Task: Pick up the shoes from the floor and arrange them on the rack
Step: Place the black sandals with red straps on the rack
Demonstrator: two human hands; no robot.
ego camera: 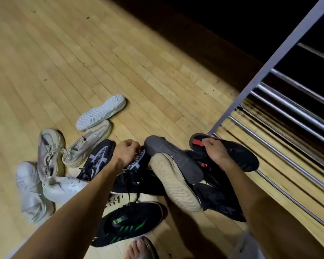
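Right hand (214, 149) grips black shoe (238, 156), sole up, long axis crossing the rack (281, 116) rails, touching the lowest. Left hand (126, 151) pinches navy shoe (99, 159), farther from rack.

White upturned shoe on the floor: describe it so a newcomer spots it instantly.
Start at the shoe pile on the wooden floor, left of the rack. The shoe lies at the pile's far edge. It alone shows a clean white sole facing up.

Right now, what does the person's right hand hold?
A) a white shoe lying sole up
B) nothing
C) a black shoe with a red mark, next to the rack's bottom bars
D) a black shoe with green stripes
C: the right hand grips the black shoe with a red mark beside the rack.
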